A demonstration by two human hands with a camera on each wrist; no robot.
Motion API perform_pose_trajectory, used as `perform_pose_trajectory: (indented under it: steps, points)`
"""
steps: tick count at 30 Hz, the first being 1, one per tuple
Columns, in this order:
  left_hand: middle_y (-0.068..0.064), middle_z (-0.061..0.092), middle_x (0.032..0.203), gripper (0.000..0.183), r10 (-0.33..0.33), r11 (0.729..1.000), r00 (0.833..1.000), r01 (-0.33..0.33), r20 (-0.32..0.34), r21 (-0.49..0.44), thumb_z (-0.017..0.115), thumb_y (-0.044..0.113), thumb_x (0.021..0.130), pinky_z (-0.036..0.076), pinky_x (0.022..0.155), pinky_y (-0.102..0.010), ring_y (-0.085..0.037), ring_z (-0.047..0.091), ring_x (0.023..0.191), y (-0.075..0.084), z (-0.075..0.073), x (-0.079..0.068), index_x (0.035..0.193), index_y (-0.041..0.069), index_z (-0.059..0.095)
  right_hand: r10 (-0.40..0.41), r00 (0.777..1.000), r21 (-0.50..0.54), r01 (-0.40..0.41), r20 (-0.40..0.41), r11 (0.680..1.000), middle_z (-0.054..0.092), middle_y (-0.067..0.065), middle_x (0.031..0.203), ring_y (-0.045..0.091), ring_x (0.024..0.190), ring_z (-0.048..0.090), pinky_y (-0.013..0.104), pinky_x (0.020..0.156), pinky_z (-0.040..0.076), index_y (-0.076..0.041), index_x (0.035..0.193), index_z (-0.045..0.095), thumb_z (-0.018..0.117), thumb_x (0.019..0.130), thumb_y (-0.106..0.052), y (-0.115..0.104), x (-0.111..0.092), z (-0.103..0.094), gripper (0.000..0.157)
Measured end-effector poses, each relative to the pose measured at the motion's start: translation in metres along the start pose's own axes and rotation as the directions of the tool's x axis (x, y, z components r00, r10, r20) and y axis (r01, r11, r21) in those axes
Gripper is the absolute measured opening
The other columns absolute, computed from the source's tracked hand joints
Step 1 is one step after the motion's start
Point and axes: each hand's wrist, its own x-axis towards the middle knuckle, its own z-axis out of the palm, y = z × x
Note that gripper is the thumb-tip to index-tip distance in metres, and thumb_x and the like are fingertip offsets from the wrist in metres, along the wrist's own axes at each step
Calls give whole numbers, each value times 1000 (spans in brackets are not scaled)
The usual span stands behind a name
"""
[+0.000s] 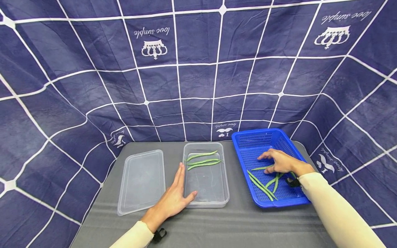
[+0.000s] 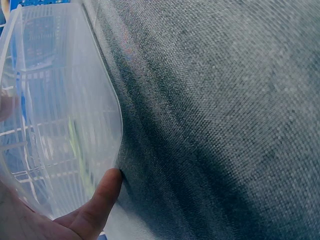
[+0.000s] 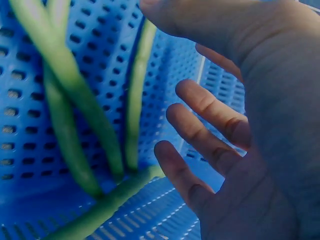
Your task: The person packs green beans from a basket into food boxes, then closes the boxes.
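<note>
My left hand point(image 1: 175, 199) lies along the left side of a clear plastic container point(image 1: 204, 191), fingers straight against its wall and thumb over the rim. Inside, toward the far end, are three green beans point(image 1: 203, 162). In the left wrist view a fingertip point(image 2: 112, 180) touches the container wall point(image 2: 95, 65). Over a blue perforated basket point(image 1: 243, 151), my right hand point(image 1: 283, 162) hovers with fingers spread and loosely bent, nothing between them. Several green beans point(image 1: 262, 187) lie below it. From the right wrist, the thumb is close to the end of one bean point(image 3: 137, 95).
A flat translucent lid point(image 1: 142, 182) lies on the grey table cover point(image 1: 217, 227), left of the container. Dark blue cloth point(image 1: 198, 82) with white grid lines hangs behind and along both sides. The basket stands at the right, apart from the container.
</note>
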Motion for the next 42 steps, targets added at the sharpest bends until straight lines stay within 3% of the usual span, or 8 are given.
perform_pose_trajectory:
  steps: [9, 13, 16, 20, 25, 31, 38, 42]
  points:
    - [-21, 8, 198, 119, 2, 1000, 1000, -2, -7, 0, 79, 53, 107, 60, 118, -63, -52, 63, 153, 1, 0, -1, 187, 0, 8, 45, 998, -6, -45, 34, 999, 85, 7, 120, 34, 114, 79, 54, 104, 62, -15, 126, 87, 107, 81, -26, 6, -4, 2, 51]
    - [-20, 7, 198, 119, 2, 1000, 1000, -2, -7, 4, 79, 53, 107, 59, 119, -62, -52, 62, 156, 0, 0, 0, 187, 1, 7, 26, 999, 7, -27, 39, 1000, 84, 6, 113, 30, 107, 80, 52, 99, 64, -14, 120, 87, 106, 81, -19, 7, -4, 2, 43]
    - [-20, 7, 198, 120, -2, 1000, 1000, 2, -6, 8, 79, 54, 107, 61, 117, -62, -52, 66, 150, 0, 0, 0, 187, 2, 6, 18, 999, 0, -18, 38, 1000, 83, 1, 104, 22, 100, 78, 43, 94, 65, -15, 113, 87, 103, 81, -12, 8, -3, 3, 36]
    - [-20, 8, 198, 120, -4, 1000, 1000, 4, -4, 7, 79, 54, 107, 62, 114, -63, -52, 68, 146, 0, 0, 0, 187, 2, 7, 25, 998, -1, -25, 56, 1000, 76, -7, 91, 7, 89, 68, 29, 82, 57, -17, 102, 85, 98, 83, -3, 10, -1, 5, 28]
    - [-19, 8, 198, 120, -4, 1000, 1000, 4, -8, 6, 79, 53, 107, 61, 116, -63, -53, 67, 148, -1, 1, 0, 187, 2, 6, 41, 996, 11, -42, 76, 999, 68, -10, 84, 0, 81, 56, 23, 76, 48, -19, 93, 81, 90, 85, 4, 4, 1, 7, 26]
    - [-21, 9, 198, 120, 1, 1000, 1000, -1, -14, 7, 80, 53, 106, 61, 116, -62, -53, 68, 146, 0, 1, 0, 187, 1, 8, 19, 998, 18, -20, 65, 1000, 68, -9, 83, 0, 80, 57, 24, 74, 47, -19, 91, 81, 88, 86, 5, 8, 1, 9, 26]
    - [-20, 9, 198, 120, 0, 1000, 1000, 0, -12, 6, 80, 52, 106, 62, 113, -63, -52, 70, 145, 0, 1, 0, 187, 2, 8, -131, 991, 59, 133, -24, 989, 67, -14, 84, -2, 81, 57, 25, 71, 47, -24, 95, 78, 85, 87, -1, 27, 4, 16, 25]
    - [-19, 8, 198, 120, -6, 1000, 1000, 6, -4, 7, 80, 52, 106, 62, 114, -63, -51, 69, 146, -1, 1, 0, 188, 3, 6, -93, 996, 40, 93, -8, 995, 71, -11, 87, 2, 84, 63, 28, 77, 53, -24, 96, 77, 86, 88, 1, 12, 6, 7, 28]
